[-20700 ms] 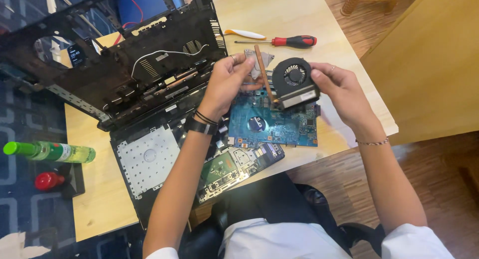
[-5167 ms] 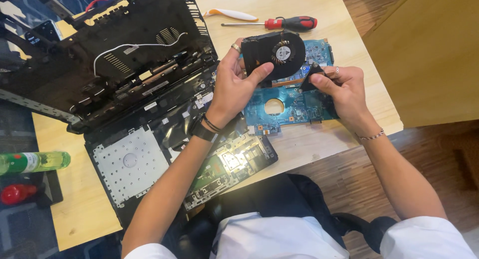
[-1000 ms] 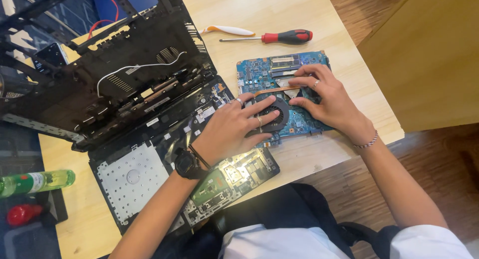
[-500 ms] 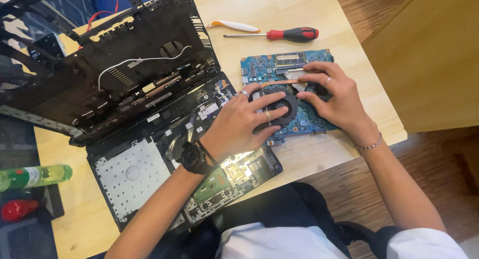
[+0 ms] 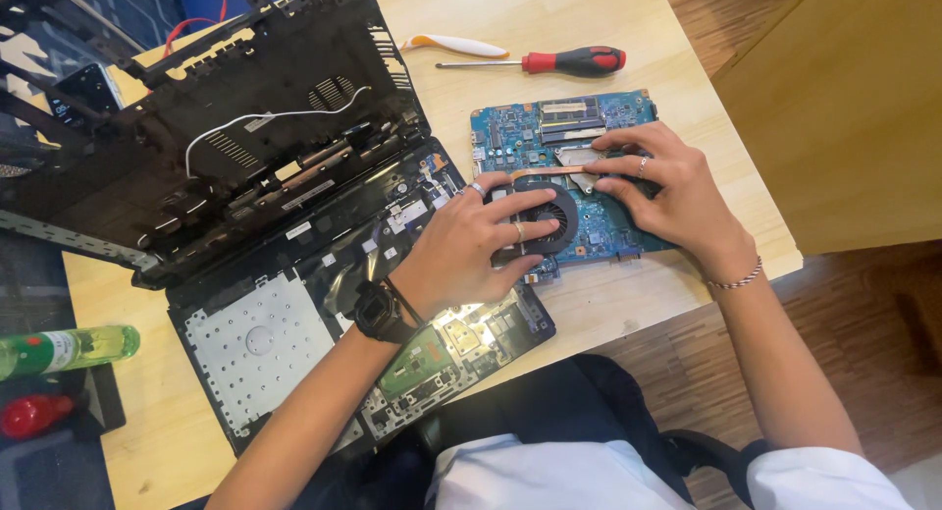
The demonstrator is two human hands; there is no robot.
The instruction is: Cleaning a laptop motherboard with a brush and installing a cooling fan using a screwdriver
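Lying flat near the right edge of the table, the blue board shows small chips, silver slots and a copper pipe running across its middle. A round black fan sits on its lower part, its blades visible through the ring-shaped housing.

The left hand rests spread over the fan, fingers loosely extended, thumb along the fan's lower rim; it presses on the fan rather than closing round it. It wears two rings, and a black watch sits on the wrist. The right hand lies on the right half of the board, fingers stretched leftward with the tips on the metal plate at the pipe's end; it is open and flat, grasping nothing. It wears one ring, with a thin bracelet at the wrist.

Counted: one board, one fan, one pipe, two hands. One red-handled screwdriver lies near the far edge just beyond the board, and one white-and-orange pry tool lies left of it. One opened black laptop shell fills the left part of the table, its base reaching the near edge. One green bottle and one red object lie off the left edge.
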